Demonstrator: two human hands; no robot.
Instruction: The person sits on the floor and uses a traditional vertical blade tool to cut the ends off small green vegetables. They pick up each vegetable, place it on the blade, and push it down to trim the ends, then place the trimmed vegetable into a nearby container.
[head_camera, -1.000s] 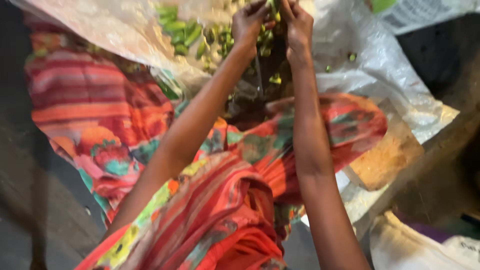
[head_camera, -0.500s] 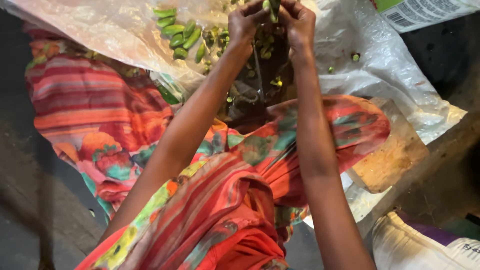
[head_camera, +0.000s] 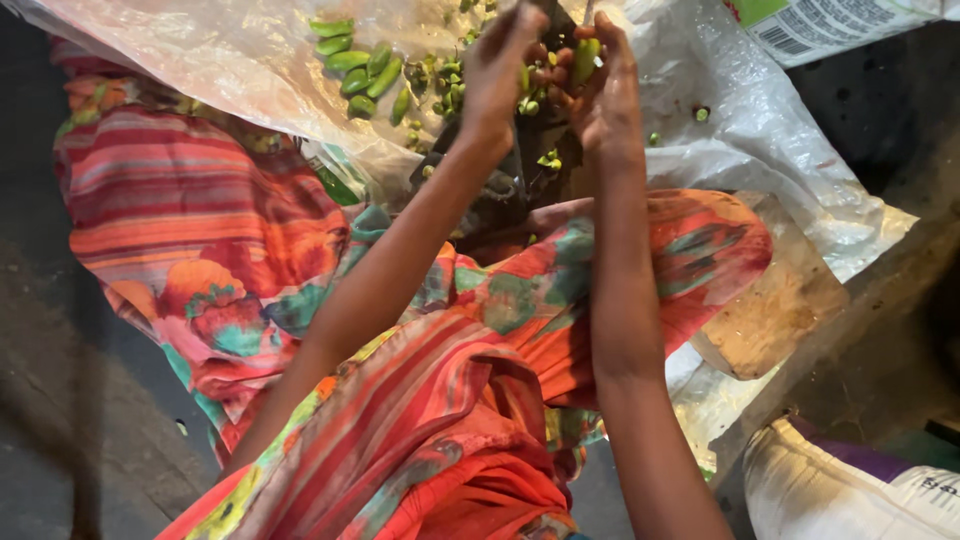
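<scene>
Both of my arms reach forward over my lap, which is draped in orange, red and green patterned cloth. My right hand grips a small green vegetable at the top of the view. My left hand is raised close beside it, fingers curled toward the same vegetable; what it holds is hidden. Between the hands stands an upright dark blade. Whole green vegetables lie in a pile on a clear plastic sheet, with cut pieces scattered near the blade.
A brown wooden board lies by my right knee on white plastic. A printed white sack sits at the top right and another white sack at the bottom right. Dark ground lies at the left.
Both hands have shifted slightly down and right in the view while staying together at the blade. The green vegetable remains in the right hand.
</scene>
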